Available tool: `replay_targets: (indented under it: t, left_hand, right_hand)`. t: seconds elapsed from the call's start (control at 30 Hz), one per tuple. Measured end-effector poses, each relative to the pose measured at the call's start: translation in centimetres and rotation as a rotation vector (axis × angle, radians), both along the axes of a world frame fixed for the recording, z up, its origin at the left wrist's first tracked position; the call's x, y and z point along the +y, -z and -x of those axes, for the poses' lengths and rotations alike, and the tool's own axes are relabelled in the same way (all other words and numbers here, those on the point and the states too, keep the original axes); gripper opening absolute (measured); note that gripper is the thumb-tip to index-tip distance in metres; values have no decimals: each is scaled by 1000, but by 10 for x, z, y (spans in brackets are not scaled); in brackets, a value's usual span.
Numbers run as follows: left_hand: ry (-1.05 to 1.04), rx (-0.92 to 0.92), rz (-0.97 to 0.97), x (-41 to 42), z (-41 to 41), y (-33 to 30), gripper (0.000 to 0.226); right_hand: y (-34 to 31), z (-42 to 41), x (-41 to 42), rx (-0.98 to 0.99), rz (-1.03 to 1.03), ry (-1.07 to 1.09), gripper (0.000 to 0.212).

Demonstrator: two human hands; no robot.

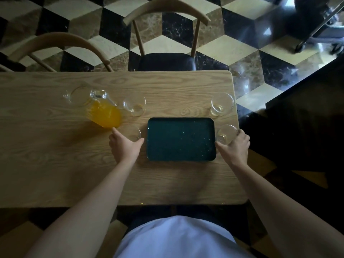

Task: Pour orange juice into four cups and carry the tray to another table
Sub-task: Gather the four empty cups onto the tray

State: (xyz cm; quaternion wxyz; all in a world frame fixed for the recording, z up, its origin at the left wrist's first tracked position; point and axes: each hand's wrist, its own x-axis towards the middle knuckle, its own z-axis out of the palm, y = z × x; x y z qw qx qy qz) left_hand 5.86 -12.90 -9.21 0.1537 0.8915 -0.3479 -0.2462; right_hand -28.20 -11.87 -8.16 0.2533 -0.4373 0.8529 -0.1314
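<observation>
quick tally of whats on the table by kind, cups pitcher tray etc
Clear glass cups: 4, all empty: far left, far right, near left, near right
Glass pitcher of orange juice: 1
Dark green tray: 1, nothing on it
Total: 6 things on the wooden table

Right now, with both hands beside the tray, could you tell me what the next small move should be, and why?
Probably lift both near cups onto the tray: the left hand and right hand each curl around an empty cup, left, right, and the tray is bare.
</observation>
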Motion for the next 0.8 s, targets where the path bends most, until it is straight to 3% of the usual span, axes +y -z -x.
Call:
replay_targets:
  t: [0.27,0.53,0.8]
  left_hand:
    - [18,-21,26,-5,2,-9,112]
    - [251,9,336,4,47,-29,106]
    - [429,121,219,-15,81,-24,114]
  right_hand:
    - [-5,2,-5,-22,68,-12,97]
    - [-16,-30,-13,-35,232,-169,95]
    - [-7,-58,-30,-138,177,-289,96]
